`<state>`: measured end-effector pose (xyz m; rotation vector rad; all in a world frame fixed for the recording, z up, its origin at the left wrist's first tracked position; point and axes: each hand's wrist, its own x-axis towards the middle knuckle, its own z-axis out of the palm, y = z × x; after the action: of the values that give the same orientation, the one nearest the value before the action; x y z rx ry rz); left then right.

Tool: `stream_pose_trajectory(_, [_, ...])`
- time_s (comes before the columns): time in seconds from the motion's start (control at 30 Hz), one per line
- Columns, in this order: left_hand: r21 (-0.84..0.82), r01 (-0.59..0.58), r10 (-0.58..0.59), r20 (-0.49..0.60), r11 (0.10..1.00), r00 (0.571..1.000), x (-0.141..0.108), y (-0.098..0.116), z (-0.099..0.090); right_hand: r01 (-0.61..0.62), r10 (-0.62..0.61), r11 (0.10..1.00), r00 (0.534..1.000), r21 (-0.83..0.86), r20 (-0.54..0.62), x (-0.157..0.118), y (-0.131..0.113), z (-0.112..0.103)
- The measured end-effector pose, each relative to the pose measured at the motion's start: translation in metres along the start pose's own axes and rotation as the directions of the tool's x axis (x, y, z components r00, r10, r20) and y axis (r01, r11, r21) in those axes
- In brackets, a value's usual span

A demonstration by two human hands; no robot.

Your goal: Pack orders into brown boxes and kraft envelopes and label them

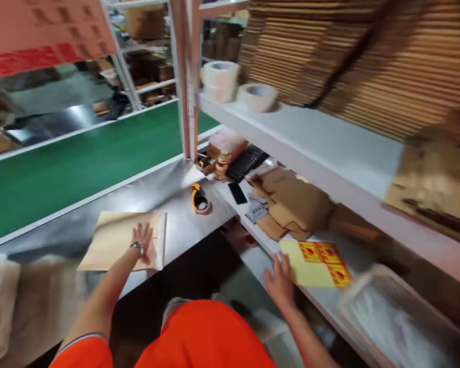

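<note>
My left hand [143,244] lies spread and flat on a tan mailer envelope [113,237] on the metal table, near the strip along its right edge. Nothing is gripped in it. At the edge of the white worktop, my right hand [281,278] has its fingers apart, next to a pale yellow sheet [304,273] bearing red and yellow stickers [327,253]. Its fingertips are at the sheet's left edge; whether they touch it I cannot tell. Beyond the envelope stands an orange and black tape dispenser [199,199].
Folded brown cardboard [295,199], a phone [237,193] and a keyboard [247,162] lie on the worktop. Tape rolls [257,97] and stacked cardboard [291,46] fill the shelf above. A green conveyor belt [84,161] runs behind the table. A bin [391,317] sits at right.
</note>
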<state>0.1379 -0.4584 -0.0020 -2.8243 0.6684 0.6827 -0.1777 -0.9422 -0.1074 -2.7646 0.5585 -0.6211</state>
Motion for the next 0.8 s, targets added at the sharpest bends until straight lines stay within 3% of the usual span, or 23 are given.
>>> stream_pose_trajectory(0.07, [0.027,-0.005,0.001,0.135,1.0,0.991,0.004,-0.038,0.018,0.19,-0.21,0.973,0.964,0.13,0.164,0.006,-0.096,0.067])
stream_pose_trajectory(0.17, [0.022,-0.058,0.052,0.194,0.998,0.98,0.024,-0.052,0.044,0.384,-0.451,0.89,0.822,0.246,0.349,0.014,-0.227,0.141])
stream_pose_trajectory(0.23, [-0.003,-0.072,0.071,0.178,0.997,0.981,0.035,-0.05,0.058,0.442,-0.503,0.864,0.724,0.243,0.472,0.022,-0.29,0.174])
stream_pose_trajectory(0.3, [-0.026,-0.096,0.098,0.151,0.995,0.984,0.04,-0.05,0.068,0.479,-0.516,0.849,0.661,0.224,0.544,0.03,-0.332,0.195])
stream_pose_trajectory(0.43, [-0.09,-0.151,0.162,0.121,0.984,0.979,0.041,-0.058,0.078,0.532,-0.547,0.819,0.606,0.217,0.578,0.04,-0.374,0.208])
stream_pose_trajectory(0.6, [-0.133,-0.208,0.219,0.076,0.969,0.973,0.041,-0.063,0.082,0.548,-0.518,0.814,0.535,0.192,0.668,0.058,-0.393,0.208])
stream_pose_trajectory(0.8, [-0.199,-0.335,0.35,0.042,0.921,0.936,0.035,-0.071,0.074,0.59,-0.526,0.774,0.4,0.228,0.75,0.126,-0.408,0.211])
